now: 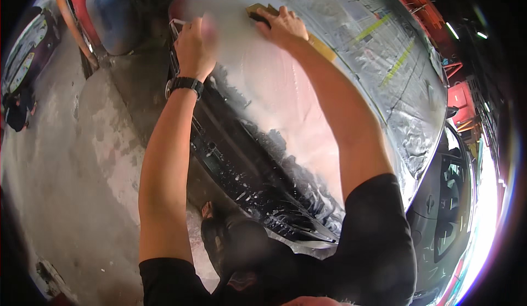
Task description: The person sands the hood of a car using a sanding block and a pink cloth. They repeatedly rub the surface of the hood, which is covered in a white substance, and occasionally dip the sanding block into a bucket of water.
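Note:
My left hand, wearing a black wristwatch, has curled fingers around a blurred pink pad at the upper left of a car panel. My right hand grips a yellow-brown block on the same panel, farther right. The panel is patchy grey and pale pink, with wet streaks. Its black lower edge is spattered with white drops. Crinkled plastic sheeting covers the area beyond the panel's right edge.
A person is low beside another vehicle at far left. A grey-blue bin stands near an orange post. A dark car is close on the right. Stained concrete floor lies left.

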